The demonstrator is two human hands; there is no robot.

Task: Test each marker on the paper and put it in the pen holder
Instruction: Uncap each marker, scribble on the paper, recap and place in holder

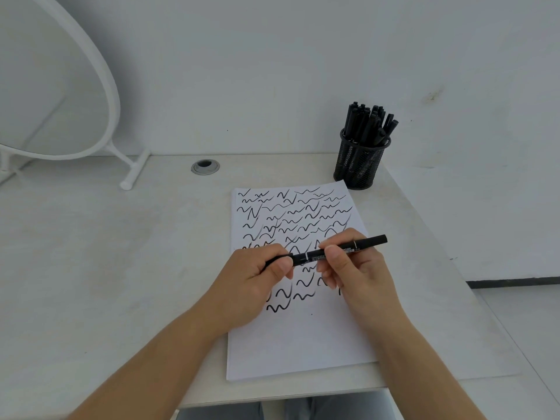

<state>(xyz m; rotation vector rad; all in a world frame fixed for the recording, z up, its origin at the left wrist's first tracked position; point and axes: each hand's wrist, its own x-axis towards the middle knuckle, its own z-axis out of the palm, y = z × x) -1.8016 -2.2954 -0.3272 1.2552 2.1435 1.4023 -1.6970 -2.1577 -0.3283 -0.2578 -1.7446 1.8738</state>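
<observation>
Hands hold one black marker with white label (pixel 325 253) level above the white sheet of paper covered in black squiggles (pixel 298 334): left hand (pixel 257 280) grips its left end, right hand (pixel 353 268) pinches the barrel. At 1 o'clock from the sheet, just beside its corner, stands a black mesh pen holder (pixel 360 162) packed with black markers. At 10 o'clock, a white round-framed mirror (pixel 91 86) and a metal cable grommet (pixel 205 167) sit on the pale counter (pixel 106 253) against a white wall.
</observation>
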